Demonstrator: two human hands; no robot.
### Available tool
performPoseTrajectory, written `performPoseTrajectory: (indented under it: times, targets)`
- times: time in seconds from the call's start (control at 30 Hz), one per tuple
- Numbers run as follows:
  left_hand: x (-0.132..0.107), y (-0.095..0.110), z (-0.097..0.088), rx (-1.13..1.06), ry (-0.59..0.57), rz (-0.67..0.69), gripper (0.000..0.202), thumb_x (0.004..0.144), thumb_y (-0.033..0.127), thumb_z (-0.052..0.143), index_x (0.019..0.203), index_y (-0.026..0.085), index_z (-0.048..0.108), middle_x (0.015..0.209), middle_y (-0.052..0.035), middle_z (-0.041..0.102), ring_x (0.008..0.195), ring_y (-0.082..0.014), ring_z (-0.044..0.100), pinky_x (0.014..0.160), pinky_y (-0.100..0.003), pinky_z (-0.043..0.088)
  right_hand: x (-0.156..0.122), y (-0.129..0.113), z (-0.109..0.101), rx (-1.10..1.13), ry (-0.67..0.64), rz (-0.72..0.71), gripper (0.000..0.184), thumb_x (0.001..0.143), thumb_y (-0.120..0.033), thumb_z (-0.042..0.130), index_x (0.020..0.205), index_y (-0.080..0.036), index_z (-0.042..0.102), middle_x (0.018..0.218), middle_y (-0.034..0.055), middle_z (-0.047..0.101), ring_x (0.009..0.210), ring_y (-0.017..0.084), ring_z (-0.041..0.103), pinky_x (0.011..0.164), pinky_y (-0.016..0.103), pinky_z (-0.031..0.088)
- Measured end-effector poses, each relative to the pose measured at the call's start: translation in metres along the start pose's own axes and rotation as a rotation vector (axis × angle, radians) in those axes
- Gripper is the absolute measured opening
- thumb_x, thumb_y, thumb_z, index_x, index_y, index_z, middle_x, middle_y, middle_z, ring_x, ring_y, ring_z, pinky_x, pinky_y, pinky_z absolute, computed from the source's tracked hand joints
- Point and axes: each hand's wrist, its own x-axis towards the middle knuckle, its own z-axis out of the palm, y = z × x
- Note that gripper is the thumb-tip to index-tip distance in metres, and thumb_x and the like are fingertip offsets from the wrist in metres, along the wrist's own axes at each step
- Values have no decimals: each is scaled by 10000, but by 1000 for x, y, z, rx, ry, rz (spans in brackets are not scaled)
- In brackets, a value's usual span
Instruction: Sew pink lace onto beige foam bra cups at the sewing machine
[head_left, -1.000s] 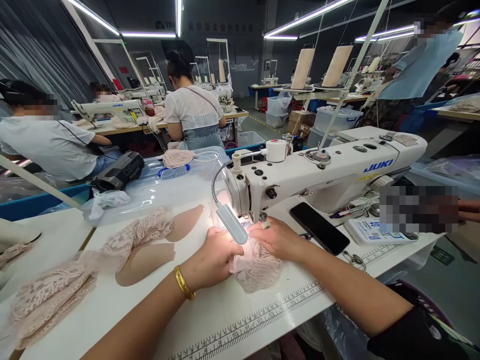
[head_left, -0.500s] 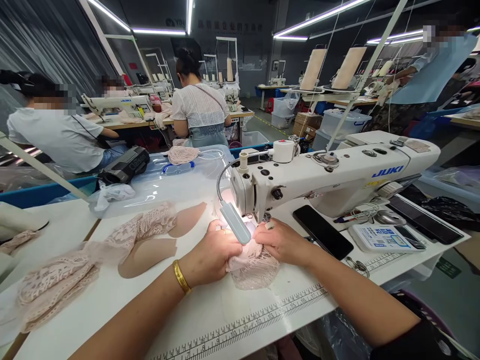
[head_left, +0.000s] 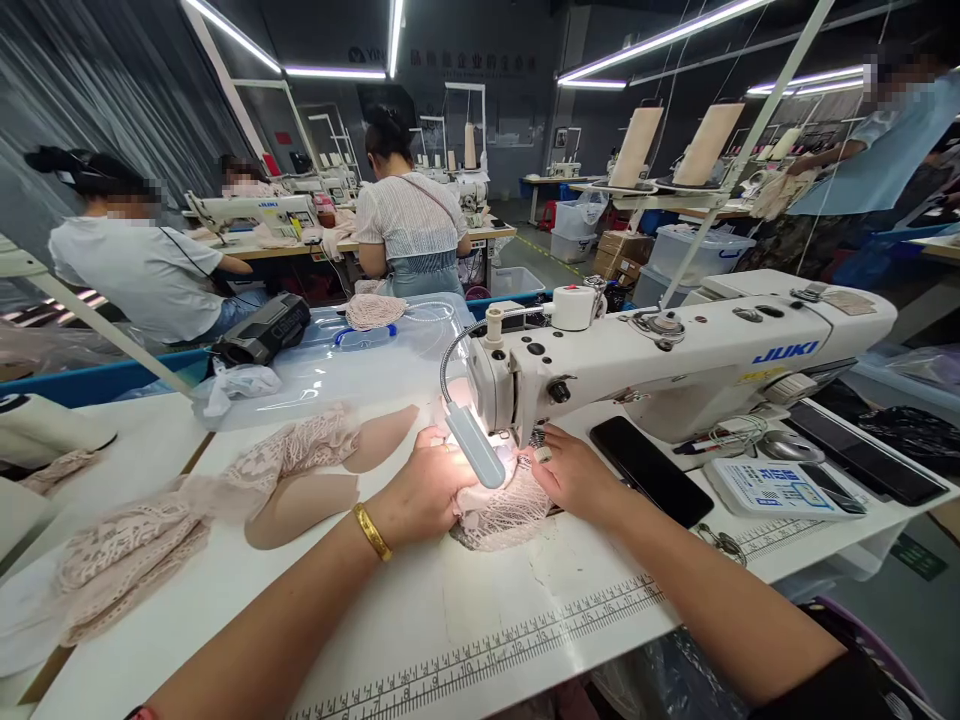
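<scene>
A piece of pale pink lace fabric lies bunched under the head of the white sewing machine. My left hand, a gold bangle at its wrist, is closed on the fabric's left side. Its fingertips are partly hidden behind the small grey lamp, which lights the spot. My right hand grips the fabric's right edge close beside the needle area, its fingers curled downward. The needle itself is hidden from view.
More lace pieces with beige cups lie along the left of the table. A black phone, a white box and a printed ruler are on the right and front. Co-workers sit beyond; another person stands at far right.
The right hand has shifted slightly and flattened onto the fabric. The lace has drawn in toward the machine, its near edge now farther from me. The camera view has turned slightly left.
</scene>
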Motion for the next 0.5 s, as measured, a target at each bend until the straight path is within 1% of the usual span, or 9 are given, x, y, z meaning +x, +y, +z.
performPoseTrajectory:
  times: [0.1, 0.2, 0.27, 0.33, 0.4, 0.43, 0.5]
  targets:
    - [0, 1, 0, 6, -6, 1, 160, 742, 48, 495, 713, 193, 556, 755, 16, 684, 800, -194, 610, 1083, -513, 192, 0, 0, 0, 18, -7, 14, 280, 939, -63, 432, 888, -203, 669, 860, 84, 655, 975, 269, 574, 912, 433, 507]
    - [-1, 2, 1, 3, -19, -1, 157, 747, 44, 497, 704, 190, 538, 750, 21, 682, 802, -191, 608, 1077, -503, 200, -1, 1, 1, 19, 8, 2, 264, 938, -71, 442, 890, -204, 665, 847, 79, 648, 913, 259, 569, 884, 418, 507]
    - [-3, 2, 1, -24, -27, -5, 171, 764, 39, 497, 732, 194, 562, 775, 24, 692, 832, -191, 617, 1068, -486, 207, -3, 2, 2, 11, 44, -20, 265, 935, -74, 439, 865, -209, 657, 807, 68, 629, 843, 248, 554, 851, 408, 504]
    - [-6, 1, 0, -51, -38, -4, 188, 797, 44, 495, 784, 202, 597, 808, 23, 702, 868, -195, 623, 1059, -475, 212, -6, 2, 2, 4, 111, -68, 267, 929, -74, 434, 867, -213, 654, 768, 58, 608, 798, 241, 534, 814, 394, 497]
    - [-10, 1, 0, -41, -51, -4, 201, 826, 62, 494, 854, 212, 625, 869, 8, 713, 917, -211, 621, 1047, -476, 222, -8, -3, 0, 9, 171, -145, 251, 933, -86, 444, 956, -208, 662, 770, 56, 610, 803, 240, 531, 794, 378, 485]
    - [-11, 1, 0, -10, -51, -13, 204, 844, 79, 494, 892, 216, 636, 912, -7, 715, 948, -226, 616, 1043, -487, 225, -8, -7, -2, 20, 178, -183, 239, 943, -104, 456, 1019, -205, 658, 798, 58, 628, 823, 239, 538, 797, 373, 478]
    - [-13, 5, 3, 103, -41, -73, 167, 879, 145, 507, 931, 210, 652, 982, -55, 705, 992, -274, 601, 1016, -521, 245, -7, -19, -4, 59, 119, -237, 198, 979, -194, 514, 1141, -203, 628, 931, 70, 678, 897, 237, 563, 834, 368, 461]
